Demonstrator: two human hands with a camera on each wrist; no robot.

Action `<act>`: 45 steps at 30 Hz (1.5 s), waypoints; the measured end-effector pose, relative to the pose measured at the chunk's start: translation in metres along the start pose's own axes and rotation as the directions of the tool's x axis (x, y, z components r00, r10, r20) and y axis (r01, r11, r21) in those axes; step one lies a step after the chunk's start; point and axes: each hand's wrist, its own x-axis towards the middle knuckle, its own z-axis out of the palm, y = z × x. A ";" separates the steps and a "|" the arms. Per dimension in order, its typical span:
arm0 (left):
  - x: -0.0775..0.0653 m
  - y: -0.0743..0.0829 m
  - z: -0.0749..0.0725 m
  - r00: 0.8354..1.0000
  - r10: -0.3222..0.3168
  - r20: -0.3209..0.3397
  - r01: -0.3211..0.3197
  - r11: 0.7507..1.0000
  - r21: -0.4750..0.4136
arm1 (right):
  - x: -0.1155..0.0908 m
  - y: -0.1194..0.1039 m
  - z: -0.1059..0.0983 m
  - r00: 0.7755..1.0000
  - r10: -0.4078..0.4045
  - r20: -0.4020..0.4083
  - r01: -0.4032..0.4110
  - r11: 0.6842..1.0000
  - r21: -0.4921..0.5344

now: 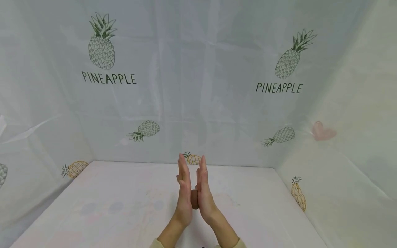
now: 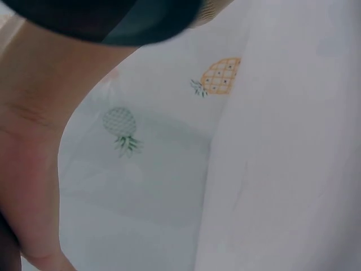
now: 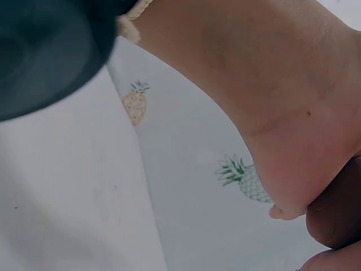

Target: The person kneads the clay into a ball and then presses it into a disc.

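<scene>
A smooth, rounded brown lump (image 1: 194, 199), like clay or dough, sits between the two palms in the head view. My left hand (image 1: 184, 199) touches it from the left, its fingers straight and pointing up. From the other side my right hand (image 1: 205, 199) presses its palm against the lump, fingers likewise straight. Above the lump the fingers of both hands stand apart. The right wrist view shows the brown lump (image 3: 335, 212) close up at the base of the palm. Only a dark sliver of the lump (image 2: 9, 248) appears at the left wrist view's lower left edge.
Beneath the hands lies a white table surface (image 1: 124, 193) with faint coloured marks. A pale sheet (image 1: 192, 86) printed with pineapples hangs behind it. Similar sheets close off the left side (image 1: 34, 103) and the right side (image 1: 347, 165).
</scene>
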 end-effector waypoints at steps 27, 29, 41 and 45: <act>0.001 -0.006 0.000 0.996 -0.089 -0.019 0.088 0.993 -0.082 | -0.001 -0.003 -0.002 0.989 0.142 -0.051 -0.146 0.984 -0.099; 0.001 -0.006 0.000 0.994 -0.109 -0.018 0.107 0.990 -0.088 | -0.001 -0.002 -0.002 0.989 0.131 -0.064 -0.138 0.984 -0.110; 0.002 -0.008 -0.001 0.991 -0.120 -0.053 0.117 0.991 -0.058 | 0.000 0.002 -0.003 0.993 0.095 -0.074 -0.104 0.985 -0.134; 0.002 -0.008 -0.001 0.994 -0.094 -0.057 0.092 0.995 -0.041 | 0.000 0.002 -0.004 0.993 0.098 -0.063 -0.104 0.990 -0.096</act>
